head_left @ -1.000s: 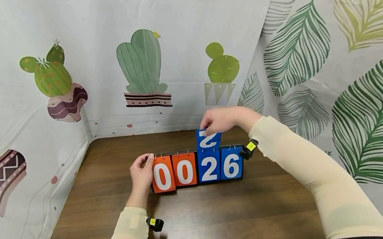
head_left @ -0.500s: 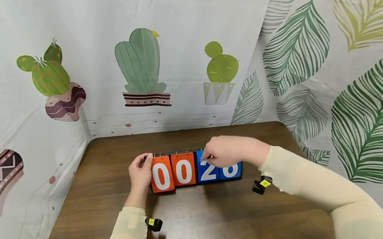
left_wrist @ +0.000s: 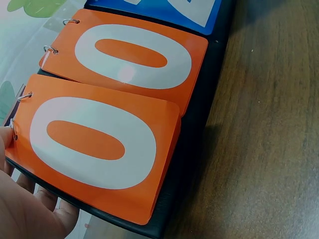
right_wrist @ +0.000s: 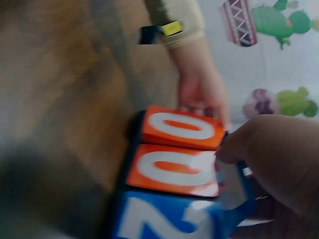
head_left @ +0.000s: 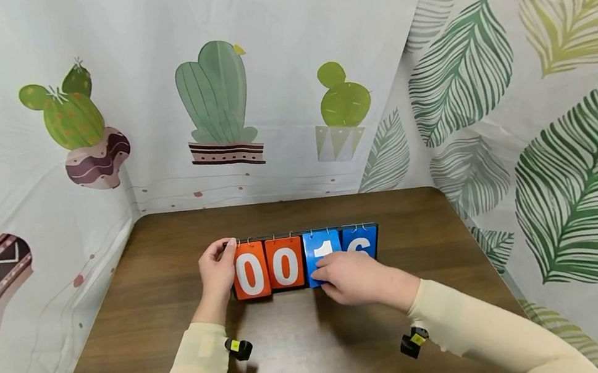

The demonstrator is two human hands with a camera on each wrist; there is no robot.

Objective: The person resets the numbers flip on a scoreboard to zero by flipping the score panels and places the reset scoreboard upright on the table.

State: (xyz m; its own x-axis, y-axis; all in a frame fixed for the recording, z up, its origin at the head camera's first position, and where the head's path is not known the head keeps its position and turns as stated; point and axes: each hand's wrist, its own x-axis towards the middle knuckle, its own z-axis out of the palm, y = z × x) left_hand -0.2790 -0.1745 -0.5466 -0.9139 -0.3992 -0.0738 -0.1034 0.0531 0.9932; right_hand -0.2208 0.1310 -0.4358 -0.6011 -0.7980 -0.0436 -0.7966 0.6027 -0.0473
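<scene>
A flip scoreboard with a black base (left_wrist: 215, 64) stands on the table. My left hand (head_left: 219, 276) grips its upper left corner, thumb in front and fingers behind. Beside that hand hang two orange number cards, a left 0 (head_left: 252, 273) and a second 0 (head_left: 285, 263), on metal rings. In the head view, my right hand (head_left: 359, 280) pinches the lower part of a blue card (head_left: 312, 245) showing 1. Its fingers and back partly cover the blue 6 card (head_left: 369, 237). The right wrist view is blurred, with the thumb (right_wrist: 259, 144) large at the right.
The brown wooden table (head_left: 298, 361) extends in front of and around the scoreboard. Behind stands a white cloth (head_left: 118, 40) printed with cacti, and at the right a leaf-print cloth (head_left: 508, 198). Each sleeve carries a small black wrist camera (head_left: 238, 349).
My right hand has come down from above the scoreboard to its front, bringing a blue card over; that place now reads 1 instead of 2. My left hand keeps its grip on the corner.
</scene>
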